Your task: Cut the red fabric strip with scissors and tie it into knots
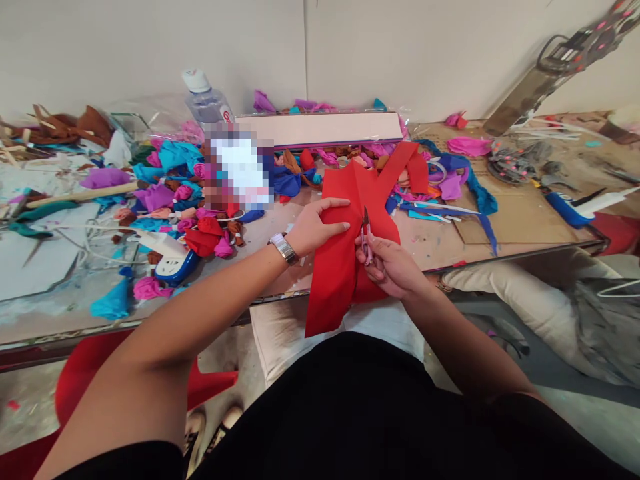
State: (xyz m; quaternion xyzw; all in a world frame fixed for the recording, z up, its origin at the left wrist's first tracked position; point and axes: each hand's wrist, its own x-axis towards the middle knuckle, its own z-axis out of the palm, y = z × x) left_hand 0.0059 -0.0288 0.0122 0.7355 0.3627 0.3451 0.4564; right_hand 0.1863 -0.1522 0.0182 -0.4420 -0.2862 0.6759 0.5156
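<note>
A large red sheet (330, 260), fabric or crepe paper, lies over the table's front edge and hangs toward my lap. A slit runs up its middle from the near edge. My left hand (319, 228) rests on the sheet left of the slit, thumb and forefinger apart and stretched out. In my right hand (393, 265) is a small pair of scissors (367, 243) with pink handles, its blades pointing away from me at the head of the slit. Beyond, a strip of the red sheet (400, 167) branches off to the right.
Behind the sheet lie a long pale box (325, 128) and many coloured scraps (170, 157). A clear bottle (205, 100) stands at the back left. Blue-and-white power strips (175, 267) lie on both sides. Another person's leg (520, 293) shows at right.
</note>
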